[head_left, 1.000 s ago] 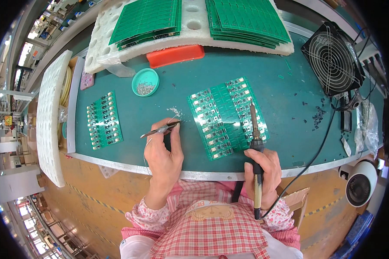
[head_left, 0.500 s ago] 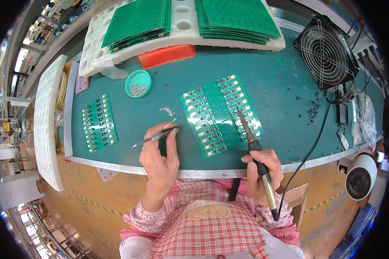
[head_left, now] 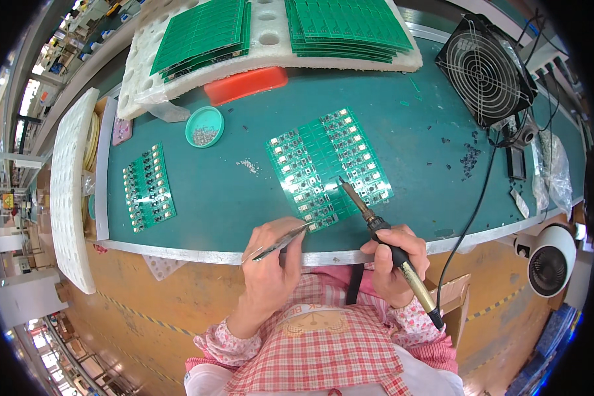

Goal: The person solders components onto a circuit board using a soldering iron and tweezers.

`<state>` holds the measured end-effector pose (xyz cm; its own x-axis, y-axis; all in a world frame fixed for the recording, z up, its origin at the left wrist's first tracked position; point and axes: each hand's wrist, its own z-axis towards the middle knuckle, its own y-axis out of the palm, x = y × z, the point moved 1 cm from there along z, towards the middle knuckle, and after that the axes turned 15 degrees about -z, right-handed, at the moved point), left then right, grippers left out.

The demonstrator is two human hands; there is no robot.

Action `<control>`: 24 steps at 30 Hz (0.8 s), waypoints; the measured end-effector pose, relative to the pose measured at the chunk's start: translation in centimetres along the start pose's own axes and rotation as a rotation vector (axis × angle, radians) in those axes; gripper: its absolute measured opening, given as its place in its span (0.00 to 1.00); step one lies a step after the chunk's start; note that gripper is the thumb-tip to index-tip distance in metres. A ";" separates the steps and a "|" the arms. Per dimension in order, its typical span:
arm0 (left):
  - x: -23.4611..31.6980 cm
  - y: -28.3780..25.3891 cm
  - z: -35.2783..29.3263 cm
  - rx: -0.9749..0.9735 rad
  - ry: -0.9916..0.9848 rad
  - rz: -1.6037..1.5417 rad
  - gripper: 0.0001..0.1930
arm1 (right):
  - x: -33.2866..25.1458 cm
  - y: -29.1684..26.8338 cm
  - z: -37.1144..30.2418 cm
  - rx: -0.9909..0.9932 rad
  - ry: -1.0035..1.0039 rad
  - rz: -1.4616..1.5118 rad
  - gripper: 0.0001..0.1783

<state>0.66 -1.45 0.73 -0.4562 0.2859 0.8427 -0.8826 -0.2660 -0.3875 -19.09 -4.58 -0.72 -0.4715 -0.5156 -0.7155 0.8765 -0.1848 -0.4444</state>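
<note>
Left hand (head_left: 270,261): now at the big circuit board's 6 o'clock edge, shifted from its 8 o'clock side; pinches tweezers (head_left: 280,243).
Right hand (head_left: 402,267): grips a soldering iron (head_left: 419,287), its tip swung toward the board's middle; contact unclear.
Big circuit board (head_left: 326,165): lies at 12 o'clock from both hands.
Small circuit board (head_left: 149,188): at its 9 o'clock.
Dish (head_left: 204,112): at its 10 o'clock, holding silvery bits (head_left: 204,136).
Fan (head_left: 487,69): 2 o'clock.

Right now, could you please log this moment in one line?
left hand: holds tweezers | right hand: holds soldering iron | tip: at larger circuit board, contact unclear
</note>
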 end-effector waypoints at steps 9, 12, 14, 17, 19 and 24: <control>-0.2 0.3 0.0 0.001 0.067 0.056 0.14 | 0.0 -0.1 0.2 -0.021 -0.020 -0.024 0.13; -0.2 0.3 0.0 -0.005 0.068 0.063 0.14 | 0.0 -0.1 0.3 -0.019 -0.033 -0.025 0.13; -0.1 0.3 0.0 -0.006 0.067 0.066 0.14 | 0.0 -0.1 0.3 -0.024 -0.033 -0.022 0.13; -0.1 0.3 0.1 -0.010 0.068 0.065 0.14 | 0.1 -0.1 0.1 0.004 -0.038 0.004 0.12; -0.2 0.3 0.1 -0.006 0.080 0.064 0.14 | 0.1 -0.3 -0.2 0.000 -0.025 0.036 0.11; -0.1 0.3 0.1 -0.003 0.076 0.064 0.14 | 0.0 -0.7 -1.3 0.006 0.044 0.264 0.09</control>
<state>0.48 -1.65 0.53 -0.5192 0.3377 0.7851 -0.8515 -0.2831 -0.4414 -19.86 -3.31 -1.11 -0.2305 -0.5093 -0.8291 0.9701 -0.0541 -0.2364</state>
